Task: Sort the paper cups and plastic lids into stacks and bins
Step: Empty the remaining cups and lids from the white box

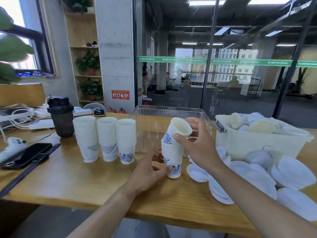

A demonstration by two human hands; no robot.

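At frame centre, a tilted cup (pixel 180 128) is pinched by the right hand (pixel 197 145) above a short stack (pixel 172 158) gripped by the left hand (pixel 151 169); entered crooked, the cup could jam or topple the stack.

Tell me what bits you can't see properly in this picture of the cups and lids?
All in the head view:
- Inside the white bin: its wall hides how many loose cups lie below the rim.
- Short cup stack: the left hand and right hand cover part of it, so it can't be counted.
- Plastic lids: the pile is cut off by the right edge.
- Clear bin: reflections blur its floor.
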